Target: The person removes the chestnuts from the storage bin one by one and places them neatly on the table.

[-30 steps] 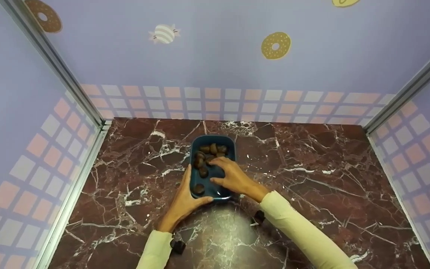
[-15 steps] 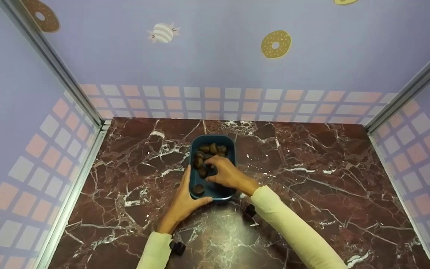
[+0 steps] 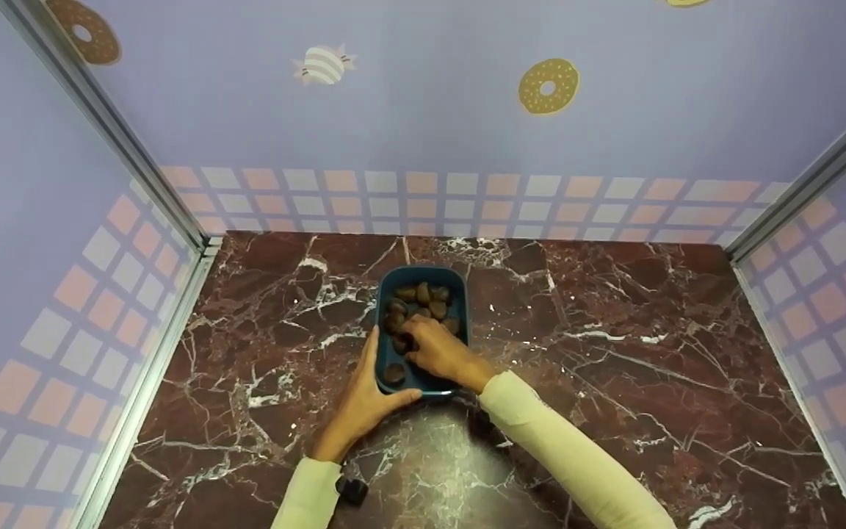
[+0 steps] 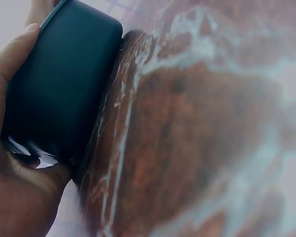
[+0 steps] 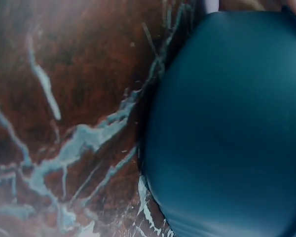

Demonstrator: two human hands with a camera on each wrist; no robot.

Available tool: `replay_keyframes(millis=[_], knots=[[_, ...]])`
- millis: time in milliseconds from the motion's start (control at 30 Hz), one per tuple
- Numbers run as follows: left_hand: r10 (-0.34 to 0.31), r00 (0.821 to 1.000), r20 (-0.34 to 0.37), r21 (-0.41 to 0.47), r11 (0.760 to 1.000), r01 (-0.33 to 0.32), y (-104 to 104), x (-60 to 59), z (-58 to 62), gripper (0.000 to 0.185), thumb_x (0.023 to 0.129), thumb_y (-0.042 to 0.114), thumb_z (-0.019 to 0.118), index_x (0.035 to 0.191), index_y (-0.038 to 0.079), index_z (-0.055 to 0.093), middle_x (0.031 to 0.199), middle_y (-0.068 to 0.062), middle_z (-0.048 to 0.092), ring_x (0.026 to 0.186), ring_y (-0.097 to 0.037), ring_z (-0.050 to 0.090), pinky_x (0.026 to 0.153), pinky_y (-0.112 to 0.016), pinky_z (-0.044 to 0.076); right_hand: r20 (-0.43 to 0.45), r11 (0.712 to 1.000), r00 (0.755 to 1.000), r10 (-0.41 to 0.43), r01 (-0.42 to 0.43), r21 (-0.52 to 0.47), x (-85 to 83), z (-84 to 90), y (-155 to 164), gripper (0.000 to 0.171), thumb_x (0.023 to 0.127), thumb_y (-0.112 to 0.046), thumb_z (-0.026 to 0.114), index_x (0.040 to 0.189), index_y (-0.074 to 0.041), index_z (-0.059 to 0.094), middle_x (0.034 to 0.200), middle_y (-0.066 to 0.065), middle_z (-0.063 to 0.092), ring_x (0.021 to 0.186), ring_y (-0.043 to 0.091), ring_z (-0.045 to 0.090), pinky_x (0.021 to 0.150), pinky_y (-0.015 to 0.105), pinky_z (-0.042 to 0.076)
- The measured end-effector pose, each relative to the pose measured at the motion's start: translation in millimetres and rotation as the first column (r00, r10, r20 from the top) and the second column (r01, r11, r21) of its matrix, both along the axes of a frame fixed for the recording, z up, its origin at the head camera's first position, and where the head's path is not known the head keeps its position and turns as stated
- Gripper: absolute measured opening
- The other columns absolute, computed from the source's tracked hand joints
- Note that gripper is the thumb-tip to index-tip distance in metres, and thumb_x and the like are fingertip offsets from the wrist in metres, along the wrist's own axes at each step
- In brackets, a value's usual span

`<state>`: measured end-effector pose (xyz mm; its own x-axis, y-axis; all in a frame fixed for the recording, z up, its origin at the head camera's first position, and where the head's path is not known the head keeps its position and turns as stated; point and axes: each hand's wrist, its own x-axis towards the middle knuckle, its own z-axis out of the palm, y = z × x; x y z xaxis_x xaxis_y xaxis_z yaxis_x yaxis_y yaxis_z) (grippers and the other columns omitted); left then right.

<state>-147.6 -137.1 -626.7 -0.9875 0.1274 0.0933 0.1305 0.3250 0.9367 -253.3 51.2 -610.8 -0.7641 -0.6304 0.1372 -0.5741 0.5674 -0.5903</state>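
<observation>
A dark blue rectangular container [image 3: 423,275] stands on the marble-patterned surface, with several brown chestnuts [image 3: 424,294] inside, most toward its far end. One chestnut [image 3: 393,374] lies alone at the near left corner. My left hand [image 3: 366,394] grips that corner, fingers along the left side and thumb over the near rim; the left wrist view shows the hand [image 4: 19,192] against the container wall [image 4: 64,79]. Reaching in over the right rim, my right hand [image 3: 441,354] pinches a chestnut [image 3: 400,344] near the left wall; its fingertips are partly hidden. The right wrist view shows mainly the container's outer wall [image 5: 227,123].
Dark red marble surface [image 3: 614,353] with white veins spreads around the container. A lilac back wall [image 3: 423,110] with printed sweets and side panels in metal frames [image 3: 147,382] enclose it. A small black device [image 3: 352,490] sits at the left wrist.
My right hand has shifted left and slightly nearer inside the container, its fingers closing onto a chestnut. Chestnuts beyond that hand now show at the right wall. The left hand keeps its grip.
</observation>
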Motion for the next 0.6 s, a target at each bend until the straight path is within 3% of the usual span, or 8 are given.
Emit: replay_keyframes(millis=[133, 267, 433, 600], knots=[[0.003, 1.000, -0.001, 0.002, 1.000, -0.003, 0.5, 0.0, -1.4, 0.133, 0.084, 0.028, 0.100, 0.178, 0.009, 0.008, 0.183, -0.021, 0.010, 0.166, -0.041, 0.022, 0.130, -0.064, 0.024, -0.006, 0.997, 1.000, -0.017, 0.017, 0.077, 9.7, 18.8, -2.4, 0.024, 0.094, -0.001, 0.084, 0.116, 0.000, 0.074, 0.115, 0.017, 0.070, 0.106, 0.035, 0.071, 0.092, 0.051, 0.061], [0.001, 1.000, -0.002, 0.015, 1.000, -0.001, 0.4, 1.1, -0.9, 0.132, 0.085, 0.025, 0.099, 0.178, 0.009, 0.008, 0.183, -0.020, 0.009, 0.166, -0.041, 0.022, 0.130, -0.064, 0.023, -0.029, 0.991, 0.999, -0.035, 0.039, 0.125, 12.6, 22.1, -5.0, 0.021, 0.097, -0.006, 0.084, 0.114, -0.002, 0.074, 0.111, 0.013, 0.068, 0.100, 0.032, 0.072, 0.087, 0.049, 0.062], [-0.014, 1.000, 0.005, 0.057, 0.998, 0.013, 1.6, 0.2, -0.9, 0.132, 0.085, 0.023, 0.099, 0.178, 0.007, 0.006, 0.183, -0.020, 0.008, 0.166, -0.041, 0.021, 0.130, -0.062, 0.023, -0.008, 0.992, 0.999, -0.052, 0.052, 0.113, 12.3, 22.0, -4.1, 0.023, 0.098, -0.010, 0.084, 0.117, -0.003, 0.074, 0.111, 0.013, 0.068, 0.099, 0.032, 0.070, 0.086, 0.050, 0.061], [-0.017, 1.000, 0.007, 0.044, 0.999, 0.017, 0.8, -0.6, 0.3, 0.133, 0.085, 0.023, 0.099, 0.178, 0.008, 0.005, 0.184, -0.018, 0.008, 0.166, -0.040, 0.021, 0.130, -0.062, 0.023, 0.000, 0.996, 0.998, -0.070, 0.070, 0.056, 11.2, 25.7, 0.7, 0.030, 0.095, -0.011, 0.086, 0.122, -0.003, 0.077, 0.112, 0.013, 0.070, 0.101, 0.032, 0.070, 0.091, 0.051, 0.060]])
